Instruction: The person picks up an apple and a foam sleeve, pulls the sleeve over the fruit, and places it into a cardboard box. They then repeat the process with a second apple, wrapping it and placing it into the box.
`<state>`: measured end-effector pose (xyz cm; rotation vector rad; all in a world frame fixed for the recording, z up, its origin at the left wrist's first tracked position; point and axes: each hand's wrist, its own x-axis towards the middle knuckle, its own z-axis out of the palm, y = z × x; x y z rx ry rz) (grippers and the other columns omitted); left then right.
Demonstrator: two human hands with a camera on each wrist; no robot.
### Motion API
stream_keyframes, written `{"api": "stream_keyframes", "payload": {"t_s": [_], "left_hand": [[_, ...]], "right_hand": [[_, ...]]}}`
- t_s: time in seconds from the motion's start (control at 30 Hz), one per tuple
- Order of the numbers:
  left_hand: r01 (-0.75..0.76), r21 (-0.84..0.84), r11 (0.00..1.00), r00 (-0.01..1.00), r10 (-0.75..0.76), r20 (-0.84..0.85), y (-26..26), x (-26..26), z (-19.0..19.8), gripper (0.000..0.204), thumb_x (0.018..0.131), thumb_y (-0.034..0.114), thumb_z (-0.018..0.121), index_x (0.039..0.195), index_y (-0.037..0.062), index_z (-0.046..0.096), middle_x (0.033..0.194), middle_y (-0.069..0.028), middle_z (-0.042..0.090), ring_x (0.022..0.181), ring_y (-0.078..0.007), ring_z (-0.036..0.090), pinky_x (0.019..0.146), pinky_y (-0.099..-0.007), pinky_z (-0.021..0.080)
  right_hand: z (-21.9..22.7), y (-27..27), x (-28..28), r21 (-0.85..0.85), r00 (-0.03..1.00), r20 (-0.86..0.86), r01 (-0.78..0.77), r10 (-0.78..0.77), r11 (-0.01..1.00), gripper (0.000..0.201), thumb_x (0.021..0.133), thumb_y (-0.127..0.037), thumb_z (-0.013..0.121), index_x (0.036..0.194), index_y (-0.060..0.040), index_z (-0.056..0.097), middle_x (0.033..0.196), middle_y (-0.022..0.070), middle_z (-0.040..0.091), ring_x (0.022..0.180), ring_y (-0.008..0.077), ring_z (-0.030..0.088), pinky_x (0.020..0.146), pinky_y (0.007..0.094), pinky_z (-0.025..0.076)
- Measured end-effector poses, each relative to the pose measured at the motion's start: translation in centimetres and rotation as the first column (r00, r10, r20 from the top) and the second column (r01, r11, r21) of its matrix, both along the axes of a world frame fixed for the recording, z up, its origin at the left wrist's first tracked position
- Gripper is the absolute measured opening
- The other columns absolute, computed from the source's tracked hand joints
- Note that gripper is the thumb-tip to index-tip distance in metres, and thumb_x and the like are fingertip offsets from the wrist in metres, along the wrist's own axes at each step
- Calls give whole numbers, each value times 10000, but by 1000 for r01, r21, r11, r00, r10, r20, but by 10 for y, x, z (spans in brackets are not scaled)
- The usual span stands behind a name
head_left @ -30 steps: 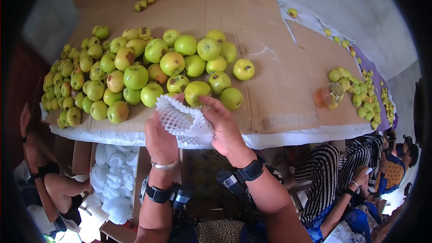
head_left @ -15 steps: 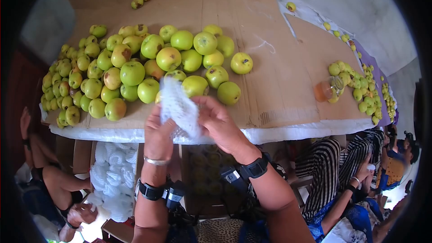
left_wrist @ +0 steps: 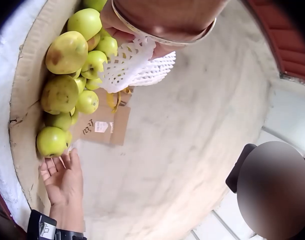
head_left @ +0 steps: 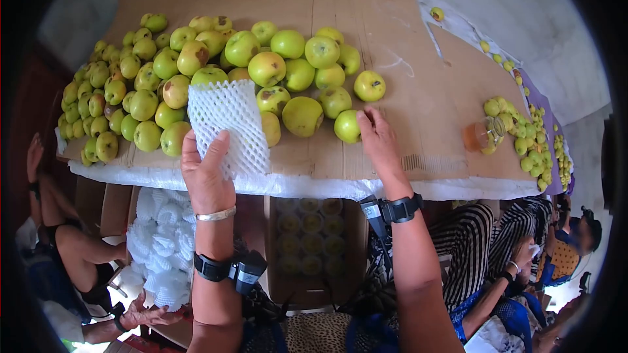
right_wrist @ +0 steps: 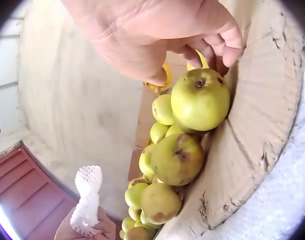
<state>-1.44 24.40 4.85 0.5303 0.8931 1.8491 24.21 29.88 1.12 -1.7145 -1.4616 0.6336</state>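
My left hand (head_left: 208,173) pinches a white foam fruit net (head_left: 229,121) between thumb and fingers, flattened and upright before the apple pile. In the left wrist view the same net (left_wrist: 125,67) hangs below the bracelet. To the right, my right hand (head_left: 383,147) reaches over the cardboard, its fingertips at the right side of a green apple (head_left: 347,127). From the right wrist, that apple (right_wrist: 200,105) sits right under the loosely bent fingers, with thumb and fingers spread apart. A large blemished apple (head_left: 302,117) lies just left of it.
A heap of green apples (head_left: 147,101) covers the table's left side. A glass jar (head_left: 476,136) and more apples (head_left: 526,140) stand at the right. Below the edge are a box of foam nets (head_left: 160,242) and a box of packed apples (head_left: 311,238). People sit at both sides.
Both hands held the foam net at first. My right hand has let go and moved right to the apple, while my left hand has carried the net leftward.
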Motion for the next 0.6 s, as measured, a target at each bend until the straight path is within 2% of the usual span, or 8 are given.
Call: {"api": "stream_keyframes", "payload": {"t_s": [0.03, 0.13, 0.23, 0.33, 0.37, 0.5, 0.6], "left_hand": [[7, 1, 1000, 1000, -7, 17, -1, 1, 1, 256, 775, -46, 624, 1009, 21, 546, 994, -85, 626, 863, -152, 606, 793, -286, 488], [8, 8, 1000, 999, -9, 41, -2, -4, 6, 261, 773, -46, 624, 1011, 22, 542, 994, -85, 626, 863, -153, 608, 790, -286, 489], [16, 5, 1000, 999, -17, 37, -3, -6, 3, 274, 769, -45, 628, 1020, 21, 537, 994, -86, 626, 864, -155, 608, 789, -287, 490], [26, 0, 1000, 1000, -26, -1, -3, -5, 6, 285, 765, -44, 633, 1024, 22, 535, 993, -86, 627, 861, -156, 609, 787, -289, 491], [21, -4, 1000, 1000, -21, -2, -3, -2, 7, 288, 763, -45, 635, 1024, 23, 536, 993, -87, 627, 860, -157, 609, 787, -291, 491], [65, 0, 998, 997, -65, -30, -3, 4, 5, 295, 758, -50, 640, 1024, 23, 536, 992, -86, 627, 865, -156, 608, 791, -297, 490], [80, -26, 996, 996, -81, -34, -2, 7, 2, 306, 758, -54, 638, 1035, 20, 533, 998, -88, 625, 883, -155, 602, 815, -297, 479]], "right_hand": [[-2, 2, -1, 27, 993, 122, -8, 5, 1000, 433, 860, -311, 552, 1148, 10, 514, 1068, 169, 596, 950, 219, 592, 836, 303, 443], [16, 2, 4, -201, 985, -34, -173, 169, 964, 410, 813, -259, 605, 1116, 7, 532, 1042, 154, 601, 954, 249, 583, 854, 333, 439], [25, -9, 13, -236, 901, -285, -396, 327, 887, 493, 743, -246, 674, 1137, -3, 504, 1030, 143, 592, 974, 270, 567, 873, 355, 430], [27, -24, 6, -163, 899, -41, -436, 436, 885, 622, 672, -243, 729, 1179, -8, 457, 1031, 148, 580, 993, 264, 557, 867, 356, 435], [27, -26, 1, -186, 879, -139, -475, 456, 860, 688, 641, -254, 735, 1207, -20, 422, 1044, 160, 573, 994, 261, 560, 859, 359, 440], [42, -29, -1, -285, 892, -38, -442, 450, 851, 679, 607, -258, 738, 1167, -17, 442, 1020, 167, 573, 992, 245, 561, 842, 340, 446], [37, -30, 1, -283, 895, -196, -443, 401, 851, 630, 622, -205, 736, 1153, -12, 455, 1025, 138, 575, 980, 216, 561, 854, 318, 438]]}}
